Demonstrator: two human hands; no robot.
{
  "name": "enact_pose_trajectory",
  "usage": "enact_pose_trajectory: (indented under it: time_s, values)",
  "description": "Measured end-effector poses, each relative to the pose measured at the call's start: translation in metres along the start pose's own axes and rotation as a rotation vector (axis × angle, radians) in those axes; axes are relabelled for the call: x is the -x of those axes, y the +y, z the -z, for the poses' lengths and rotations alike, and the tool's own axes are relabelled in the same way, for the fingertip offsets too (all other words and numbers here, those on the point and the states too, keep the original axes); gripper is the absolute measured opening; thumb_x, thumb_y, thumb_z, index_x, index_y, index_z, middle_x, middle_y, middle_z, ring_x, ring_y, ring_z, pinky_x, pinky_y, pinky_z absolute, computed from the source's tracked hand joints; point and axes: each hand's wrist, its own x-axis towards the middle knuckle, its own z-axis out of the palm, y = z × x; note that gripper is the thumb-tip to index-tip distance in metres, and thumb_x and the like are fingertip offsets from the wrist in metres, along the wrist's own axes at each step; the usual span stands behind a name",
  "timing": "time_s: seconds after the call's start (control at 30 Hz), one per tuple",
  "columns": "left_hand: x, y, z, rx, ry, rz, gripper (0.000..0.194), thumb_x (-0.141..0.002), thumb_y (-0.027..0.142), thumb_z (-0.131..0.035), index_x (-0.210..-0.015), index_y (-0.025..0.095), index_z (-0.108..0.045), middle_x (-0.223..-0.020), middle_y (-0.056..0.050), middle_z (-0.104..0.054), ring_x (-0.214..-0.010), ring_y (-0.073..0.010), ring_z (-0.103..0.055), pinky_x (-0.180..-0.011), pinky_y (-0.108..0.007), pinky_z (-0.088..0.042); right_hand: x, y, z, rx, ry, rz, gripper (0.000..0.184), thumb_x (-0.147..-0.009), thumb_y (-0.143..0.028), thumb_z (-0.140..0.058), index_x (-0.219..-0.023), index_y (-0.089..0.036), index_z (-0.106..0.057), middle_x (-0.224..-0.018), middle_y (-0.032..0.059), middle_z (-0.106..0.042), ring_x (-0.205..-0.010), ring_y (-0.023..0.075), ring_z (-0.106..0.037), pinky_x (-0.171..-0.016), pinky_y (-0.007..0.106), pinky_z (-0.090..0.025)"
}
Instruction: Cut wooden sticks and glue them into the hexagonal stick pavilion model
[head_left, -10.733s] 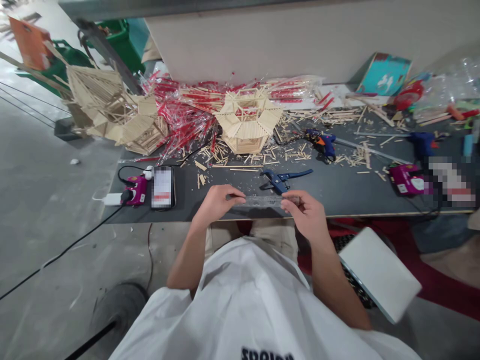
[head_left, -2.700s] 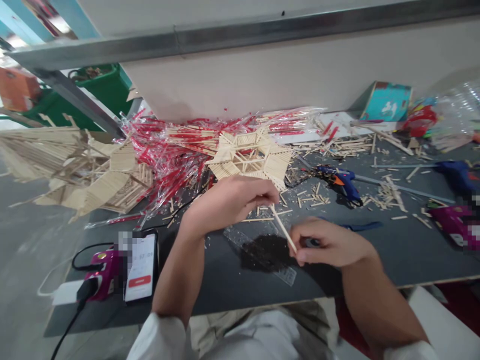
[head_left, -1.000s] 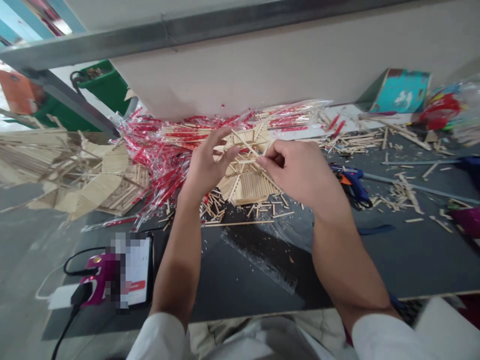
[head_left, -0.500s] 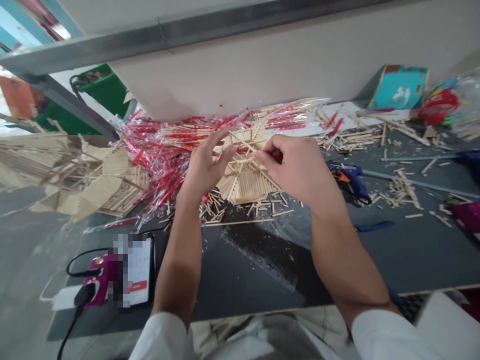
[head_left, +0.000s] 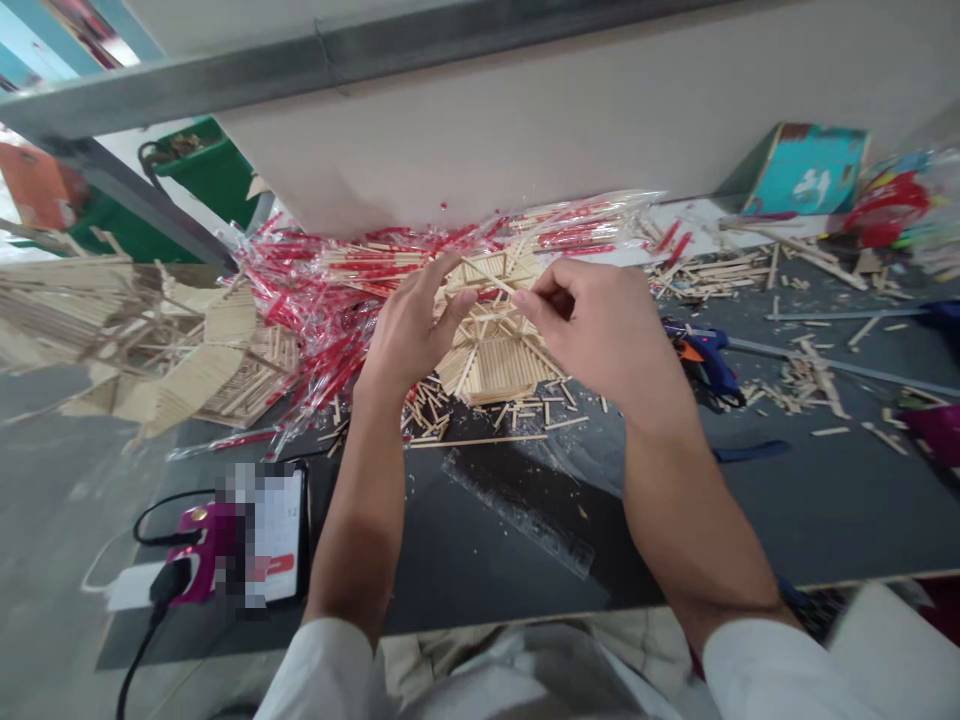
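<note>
A small model [head_left: 501,368] built of thin wooden sticks, with sloping slatted panels and an open frame on top, sits on the dark table. My left hand [head_left: 411,325] curves around its upper left side, thumb against the frame; the other fingertips are partly hidden. Between thumb and forefinger, my right hand [head_left: 592,325] pinches the near end of a thin wooden stick [head_left: 491,283], which slants across the top of the model toward my left fingers. Short stick offcuts [head_left: 431,412] lie around the model's base. One long stick [head_left: 480,441] lies in front.
Red-and-clear plastic wrappers [head_left: 315,310] with sticks heap up behind and left. A larger stick model [head_left: 199,375] stands at left. Right are a blue glue gun [head_left: 709,365] and more sticks [head_left: 709,275]. A clear ruler [head_left: 525,520], a phone [head_left: 285,545] and a purple power adapter [head_left: 202,560] lie nearer.
Both hands keep nearly the same pose at the model. The right hand and the stick end in it have shifted very slightly; the view has tilted a little.
</note>
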Motion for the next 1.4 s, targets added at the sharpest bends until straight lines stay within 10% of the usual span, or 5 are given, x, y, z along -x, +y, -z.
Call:
enact_pose_trajectory:
  time_s: [1.4]
  values:
    - [-0.0007,0.0034,0.0031,-0.02,-0.003,-0.052,0.054,-0.109,0.058,-0.046,-0.153,0.028,-0.058,-0.149,-0.01,-0.068,-0.137,-0.0298,-0.065,-0.114,-0.049,-0.055,0.0035,0.0001,0.0052,-0.058,-0.112,-0.071,0.007,-0.087,-0.027,-0.075,-0.084,-0.021,-0.076,-0.076,0.0017,-0.078,-0.07,0.0173,-0.072,-0.078,0.033,-0.054]
